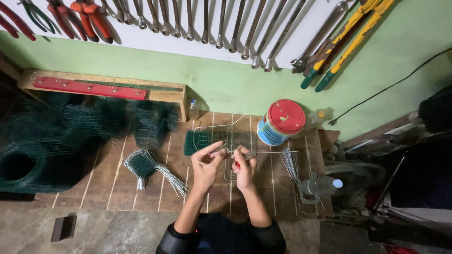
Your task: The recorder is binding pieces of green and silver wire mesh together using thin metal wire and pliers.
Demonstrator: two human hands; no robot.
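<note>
Two hands pinching wire mesh (226,141), wooden floor (113,183), green wall (226,84), hung wrenches (212,21)

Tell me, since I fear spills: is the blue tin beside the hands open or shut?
Shut: the blue tin stands upright with its red lid on.

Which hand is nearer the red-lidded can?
Right. The right hand, gripping pliers, is just below-left of the red-lidded can; the left hand is farther left, pinching wire.
</note>
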